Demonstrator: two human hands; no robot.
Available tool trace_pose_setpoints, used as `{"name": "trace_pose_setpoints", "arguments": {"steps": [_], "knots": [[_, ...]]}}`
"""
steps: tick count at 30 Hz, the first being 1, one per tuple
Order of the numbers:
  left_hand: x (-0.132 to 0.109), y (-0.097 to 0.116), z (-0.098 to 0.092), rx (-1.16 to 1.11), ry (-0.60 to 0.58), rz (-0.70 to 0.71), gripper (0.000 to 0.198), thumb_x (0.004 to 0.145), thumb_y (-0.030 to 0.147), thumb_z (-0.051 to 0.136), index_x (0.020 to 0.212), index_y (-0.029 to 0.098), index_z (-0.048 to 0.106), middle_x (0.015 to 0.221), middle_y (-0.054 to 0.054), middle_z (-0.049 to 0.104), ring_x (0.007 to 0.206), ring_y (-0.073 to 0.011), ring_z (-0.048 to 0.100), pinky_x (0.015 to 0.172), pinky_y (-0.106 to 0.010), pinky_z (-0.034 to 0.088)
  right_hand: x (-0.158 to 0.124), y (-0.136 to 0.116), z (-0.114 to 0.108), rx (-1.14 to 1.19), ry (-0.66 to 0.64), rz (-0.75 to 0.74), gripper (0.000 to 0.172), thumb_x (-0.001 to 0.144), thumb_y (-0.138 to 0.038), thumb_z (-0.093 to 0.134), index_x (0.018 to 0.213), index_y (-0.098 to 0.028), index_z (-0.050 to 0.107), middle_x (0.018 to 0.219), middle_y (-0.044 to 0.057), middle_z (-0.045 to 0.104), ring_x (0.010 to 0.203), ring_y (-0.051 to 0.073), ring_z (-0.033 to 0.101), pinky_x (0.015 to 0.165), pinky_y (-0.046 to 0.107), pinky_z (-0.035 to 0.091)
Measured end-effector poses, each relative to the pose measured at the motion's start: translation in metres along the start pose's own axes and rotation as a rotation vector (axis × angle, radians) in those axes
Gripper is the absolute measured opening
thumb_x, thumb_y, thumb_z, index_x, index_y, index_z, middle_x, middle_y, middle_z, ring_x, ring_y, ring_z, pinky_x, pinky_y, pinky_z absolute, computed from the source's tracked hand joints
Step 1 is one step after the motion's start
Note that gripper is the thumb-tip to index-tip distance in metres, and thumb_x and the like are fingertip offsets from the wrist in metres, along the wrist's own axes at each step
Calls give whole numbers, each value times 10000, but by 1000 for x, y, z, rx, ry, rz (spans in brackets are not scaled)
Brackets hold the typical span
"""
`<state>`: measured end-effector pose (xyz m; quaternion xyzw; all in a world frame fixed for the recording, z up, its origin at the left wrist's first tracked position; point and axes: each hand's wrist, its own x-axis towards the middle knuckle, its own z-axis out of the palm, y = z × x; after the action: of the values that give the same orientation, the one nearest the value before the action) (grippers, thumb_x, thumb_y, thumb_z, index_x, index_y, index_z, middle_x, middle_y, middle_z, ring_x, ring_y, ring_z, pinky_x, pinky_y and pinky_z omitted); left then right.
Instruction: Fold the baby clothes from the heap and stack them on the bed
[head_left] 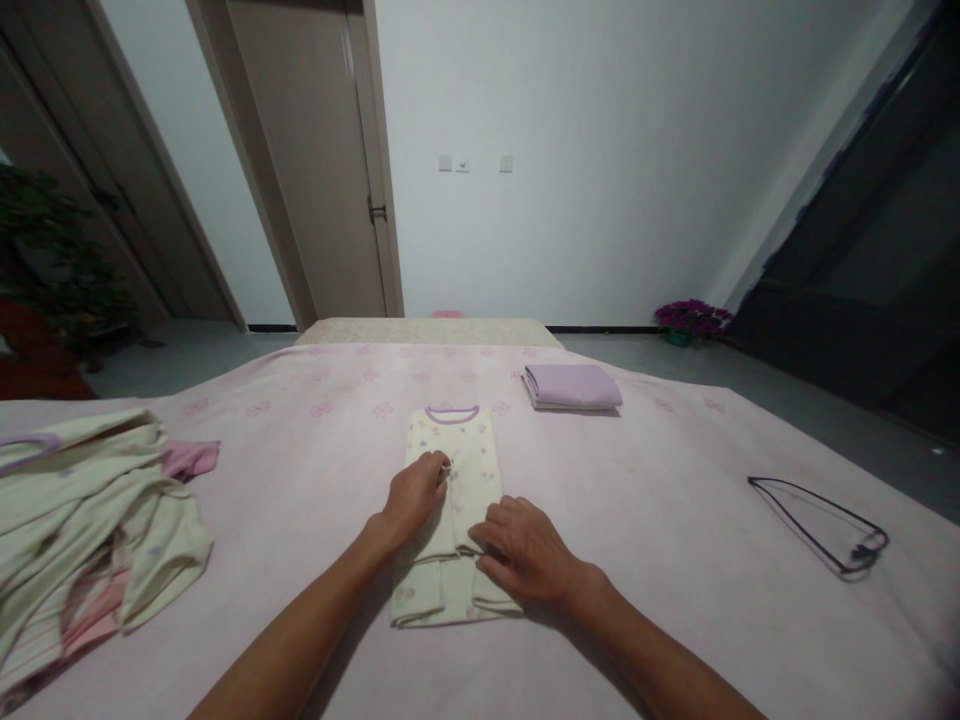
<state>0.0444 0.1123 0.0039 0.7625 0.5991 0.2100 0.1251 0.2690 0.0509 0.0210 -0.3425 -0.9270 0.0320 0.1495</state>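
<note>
A cream sleepsuit with a small print and lilac neck trim (469, 470) lies folded lengthwise on the pink bedsheet (637, 480), its neck pointing away from me. My left hand (415, 495) pinches the garment's central front edge between its fingertips. My right hand (525, 550) rests on the folded lower part with its fingers spread, gripping nothing. The hands hide part of the garment's middle.
A folded lilac cloth (571, 387) lies beyond the sleepsuit. To the left are a crumpled cream garment heap (82, 520) and a pink cloth (189, 459). A thin dark hanger (821, 525) lies on the right. A potted plant (691, 318) stands on the floor beyond the bed.
</note>
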Motion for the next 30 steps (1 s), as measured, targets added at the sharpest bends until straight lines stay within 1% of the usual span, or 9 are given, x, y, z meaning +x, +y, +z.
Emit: {"name": "trace_pose_setpoints", "arguments": {"steps": [1,3,6,8,10,15,22,26,30], "knots": [[3,0,0,22,-2,-10,275,875,145,542,1131,234,587,1071,-39,674,938,-178,636,767,-268,421,0,1,3,4,11,5,50,893,-260,597,902,-229,635,862,44,618,808,201,504,729,334,329],[9,1,-1,81,-18,-10,321,873,167,558,1187,234,570,1094,-52,662,965,-193,639,766,-275,422,0,3,10,44,67,33,101,919,-206,540,867,-223,624,836,45,617,787,193,508,724,327,336],[16,3,-4,180,-59,7,375,889,232,570,1263,233,551,1128,-74,638,991,-218,641,762,-287,429,-3,6,19,202,206,103,118,909,-155,505,859,-221,589,801,35,605,759,180,515,708,305,355],[20,6,-5,231,-83,2,374,904,280,570,1275,237,555,1142,-81,627,983,-224,644,756,-290,433,-5,8,21,311,283,152,119,888,-133,492,845,-225,556,784,23,585,735,169,510,682,289,358],[23,8,-5,259,-93,-8,349,915,317,564,1254,236,575,1142,-85,625,970,-228,647,754,-293,434,-6,8,20,385,320,185,125,869,-121,480,824,-229,524,764,10,560,703,158,494,651,277,350],[36,11,2,295,-41,-23,311,956,374,504,1197,224,628,1117,-102,632,963,-247,641,772,-324,429,-7,10,21,419,335,187,125,824,-104,480,810,-228,490,751,-3,532,672,146,462,623,268,332],[53,5,7,301,13,1,295,980,301,427,1023,213,704,1019,-92,654,950,-247,629,789,-346,408,-7,9,29,256,322,36,116,843,-113,499,854,-220,543,791,25,575,741,178,479,688,306,347],[53,-1,4,265,10,53,265,947,267,483,1094,255,704,1050,-62,668,985,-221,615,829,-326,398,-7,8,28,217,291,24,123,857,-112,504,865,-219,563,792,28,578,753,186,481,703,316,350],[50,-4,3,223,5,93,278,898,291,567,1138,283,708,1074,-46,688,1005,-219,608,860,-321,390,-7,9,28,272,318,35,132,858,-102,504,881,-220,558,801,24,581,761,181,490,698,305,354]]}}
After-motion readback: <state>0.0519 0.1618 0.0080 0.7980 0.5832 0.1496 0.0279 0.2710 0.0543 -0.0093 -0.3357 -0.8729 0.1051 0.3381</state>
